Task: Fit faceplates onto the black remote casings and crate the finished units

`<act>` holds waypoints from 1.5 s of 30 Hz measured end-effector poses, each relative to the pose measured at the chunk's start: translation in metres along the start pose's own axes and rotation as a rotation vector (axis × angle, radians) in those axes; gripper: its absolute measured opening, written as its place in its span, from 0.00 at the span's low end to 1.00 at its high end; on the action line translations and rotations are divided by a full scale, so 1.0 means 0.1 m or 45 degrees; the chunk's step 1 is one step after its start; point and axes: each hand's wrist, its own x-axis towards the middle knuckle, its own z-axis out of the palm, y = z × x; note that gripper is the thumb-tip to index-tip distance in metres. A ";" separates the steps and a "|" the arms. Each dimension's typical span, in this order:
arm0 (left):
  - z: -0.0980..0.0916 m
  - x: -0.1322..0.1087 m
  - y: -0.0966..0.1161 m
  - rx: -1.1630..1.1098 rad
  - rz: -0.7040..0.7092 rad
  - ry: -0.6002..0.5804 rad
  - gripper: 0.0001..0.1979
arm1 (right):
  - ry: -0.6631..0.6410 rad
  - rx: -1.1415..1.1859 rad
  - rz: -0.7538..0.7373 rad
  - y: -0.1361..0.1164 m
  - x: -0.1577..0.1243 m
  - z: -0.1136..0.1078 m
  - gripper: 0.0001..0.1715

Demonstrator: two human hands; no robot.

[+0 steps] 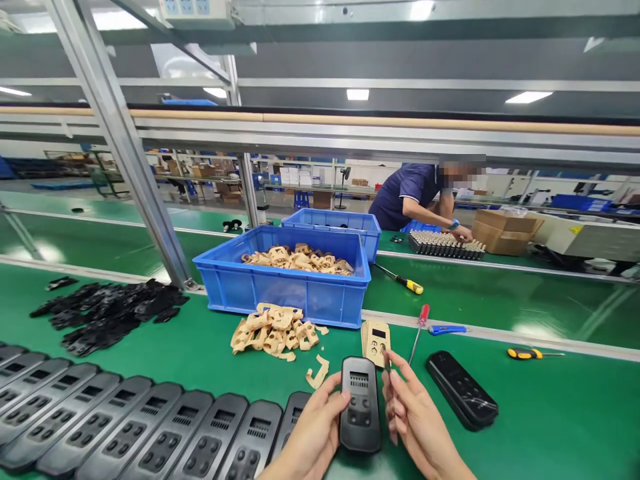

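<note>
My left hand (314,427) is curled around a black plastic remote housing (359,404), holding it upright above the green bench. My right hand (415,417) sits beside its right edge, fingers pinched together on something small that I cannot make out. Just behind my hands, a small stack of tan keypad sheets (375,341) lies on the bench. A row of several black housings (150,423) lies face up along the near left. A finished black remote (463,398) lies to the right.
A blue bin (280,290) of tan cut-outs stands ahead, with a loose pile (273,331) before it. Black parts (107,310) are heaped at left. Screwdrivers (419,331) (530,353) lie at right. Across the line, a person (417,197) works by cardboard boxes.
</note>
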 end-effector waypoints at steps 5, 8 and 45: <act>0.03 -0.05 0.02 0.013 0.005 -0.037 0.20 | -0.018 -0.509 -0.168 0.03 -0.03 0.00 0.25; 0.02 -0.06 0.01 0.016 -0.020 -0.066 0.18 | -0.059 -0.684 -0.205 0.03 -0.04 -0.01 0.25; 0.11 -0.16 0.00 0.401 0.091 -0.309 0.34 | -0.087 -0.971 -0.125 0.06 -0.11 0.01 0.31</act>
